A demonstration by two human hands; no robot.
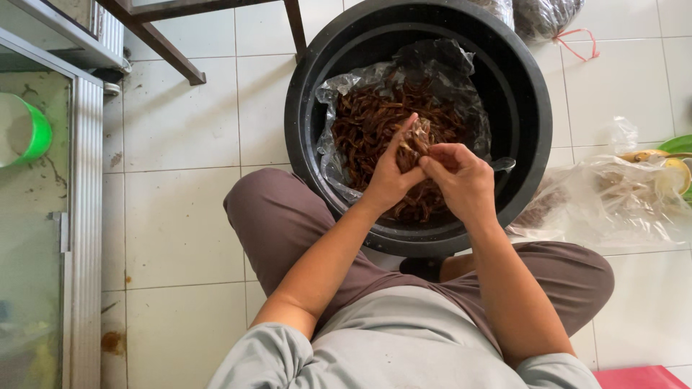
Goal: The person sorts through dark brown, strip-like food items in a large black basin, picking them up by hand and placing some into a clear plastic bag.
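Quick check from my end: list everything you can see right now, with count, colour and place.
basin: one, black, on the floor ahead of the knees
plastic bag: one, clear, open inside the basin
dried strips: many, brown, heaped in that bag
second bag: one, clear, floor at right
cup: one, green-rimmed, far left
red object: one, bottom right corner
left hand: holds a small brown piece over the basin
right hand: pinches the same piece
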